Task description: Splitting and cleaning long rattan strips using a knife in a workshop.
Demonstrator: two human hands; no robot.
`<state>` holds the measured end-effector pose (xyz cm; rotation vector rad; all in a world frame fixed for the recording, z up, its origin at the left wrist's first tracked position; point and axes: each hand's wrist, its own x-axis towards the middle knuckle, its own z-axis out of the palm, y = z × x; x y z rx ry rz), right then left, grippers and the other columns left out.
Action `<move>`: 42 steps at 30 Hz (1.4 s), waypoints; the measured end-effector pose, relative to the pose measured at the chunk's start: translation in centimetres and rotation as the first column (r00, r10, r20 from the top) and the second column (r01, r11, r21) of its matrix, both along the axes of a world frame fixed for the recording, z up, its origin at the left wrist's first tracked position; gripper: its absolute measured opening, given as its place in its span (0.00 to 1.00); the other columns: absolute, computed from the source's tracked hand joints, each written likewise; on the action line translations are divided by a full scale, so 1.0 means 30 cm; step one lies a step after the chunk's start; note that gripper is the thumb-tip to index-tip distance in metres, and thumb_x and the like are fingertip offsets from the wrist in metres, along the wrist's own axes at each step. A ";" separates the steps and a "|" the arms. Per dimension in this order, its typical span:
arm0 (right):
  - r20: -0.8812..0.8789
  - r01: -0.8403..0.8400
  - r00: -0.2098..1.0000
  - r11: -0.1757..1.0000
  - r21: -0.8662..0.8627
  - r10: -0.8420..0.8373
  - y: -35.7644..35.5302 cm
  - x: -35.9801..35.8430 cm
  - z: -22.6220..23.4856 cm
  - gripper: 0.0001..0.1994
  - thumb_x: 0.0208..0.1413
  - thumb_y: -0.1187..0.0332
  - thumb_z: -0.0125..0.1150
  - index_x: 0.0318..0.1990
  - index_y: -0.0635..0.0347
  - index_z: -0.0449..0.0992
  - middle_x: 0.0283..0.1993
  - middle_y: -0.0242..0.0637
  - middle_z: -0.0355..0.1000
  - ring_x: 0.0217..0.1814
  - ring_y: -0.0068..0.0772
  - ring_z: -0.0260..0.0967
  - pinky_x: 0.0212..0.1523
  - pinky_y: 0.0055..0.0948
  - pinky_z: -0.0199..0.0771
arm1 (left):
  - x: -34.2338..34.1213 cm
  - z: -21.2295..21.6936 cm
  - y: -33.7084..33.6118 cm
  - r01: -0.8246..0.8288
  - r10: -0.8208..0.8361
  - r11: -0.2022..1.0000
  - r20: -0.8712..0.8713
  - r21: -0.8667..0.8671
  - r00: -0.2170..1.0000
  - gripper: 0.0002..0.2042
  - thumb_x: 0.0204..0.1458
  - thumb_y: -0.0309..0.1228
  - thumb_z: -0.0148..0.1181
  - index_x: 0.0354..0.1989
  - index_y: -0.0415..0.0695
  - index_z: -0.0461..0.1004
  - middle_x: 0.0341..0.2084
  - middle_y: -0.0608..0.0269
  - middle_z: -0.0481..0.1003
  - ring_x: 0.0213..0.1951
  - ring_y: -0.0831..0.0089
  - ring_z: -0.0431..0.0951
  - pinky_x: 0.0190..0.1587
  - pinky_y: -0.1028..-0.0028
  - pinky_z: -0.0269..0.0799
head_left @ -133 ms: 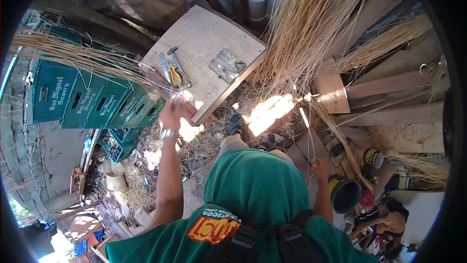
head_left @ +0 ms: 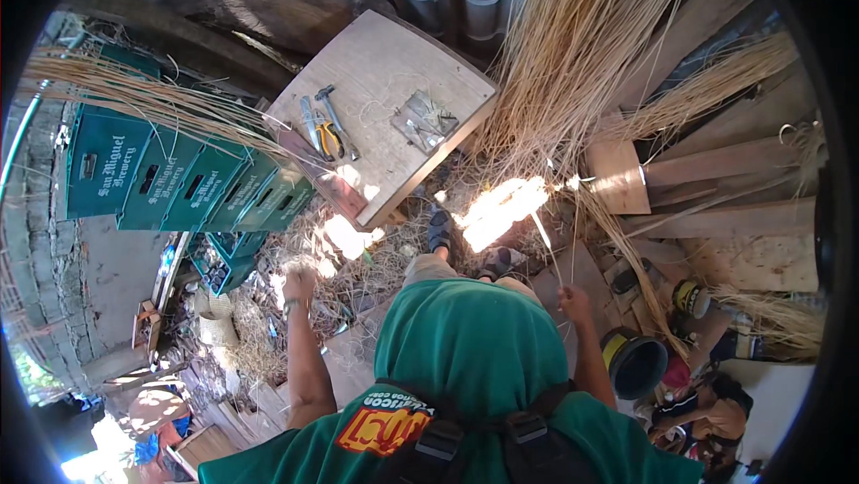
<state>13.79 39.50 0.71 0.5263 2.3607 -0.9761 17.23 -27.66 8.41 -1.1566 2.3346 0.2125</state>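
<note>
My right hand [head_left: 574, 303] is closed on a thin pale fibre strip [head_left: 544, 232], which rises toward the bright patch of floor in front of me. Held low beside the wooden table, my left hand [head_left: 300, 285] is over the litter-strewn floor. Glare and blur hide its fingers. On the table [head_left: 376, 63] lie pliers with yellow and black handles [head_left: 327, 140], a hammer [head_left: 335, 117] and a small metal plate with loose bits on it [head_left: 424, 123]. A large bundle of long tan strands [head_left: 582, 46] stands just right of the table.
Green plastic crates [head_left: 170, 175] line the left side, with more strands [head_left: 152, 95] reaching across them. Wooden boards [head_left: 734, 157] and a dark bucket [head_left: 633, 363] are on the right. Another person [head_left: 716, 408] sits at the lower right. Fibre scraps [head_left: 358, 278] cover the floor.
My left hand has moved down and slightly left, away from the table's near corner. My right hand has shifted slightly left and up, still holding the strip.
</note>
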 end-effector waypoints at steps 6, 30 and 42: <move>-0.018 -0.413 0.909 0.905 0.097 0.417 -0.237 -0.238 0.009 0.11 0.53 0.63 0.54 0.29 0.63 0.70 0.25 0.45 0.70 0.29 0.43 0.71 0.31 0.36 0.70 | 0.328 0.050 0.210 0.135 -0.133 0.988 -0.031 0.077 0.991 0.34 0.38 0.48 0.68 0.54 0.45 0.69 0.45 0.46 0.74 0.46 0.51 0.75 0.51 0.61 0.70; -0.031 -0.231 0.972 0.970 0.071 0.234 0.026 -0.490 0.407 0.09 0.47 0.67 0.59 0.32 0.64 0.77 0.27 0.36 0.74 0.31 0.28 0.70 0.35 0.27 0.71 | -0.302 0.001 -0.099 0.370 -0.253 0.634 -0.270 0.679 0.929 0.13 0.54 0.38 0.57 0.25 0.40 0.75 0.17 0.71 0.72 0.22 0.80 0.70 0.25 0.75 0.65; -0.264 -0.388 0.916 0.837 -0.386 0.303 -0.717 -0.596 0.902 0.10 0.53 0.64 0.60 0.32 0.63 0.77 0.29 0.46 0.73 0.29 0.38 0.70 0.34 0.34 0.69 | -0.748 0.500 0.758 0.642 -0.256 0.011 -0.618 0.767 0.743 0.12 0.58 0.34 0.53 0.43 0.38 0.71 0.24 0.62 0.72 0.27 0.75 0.72 0.33 0.76 0.69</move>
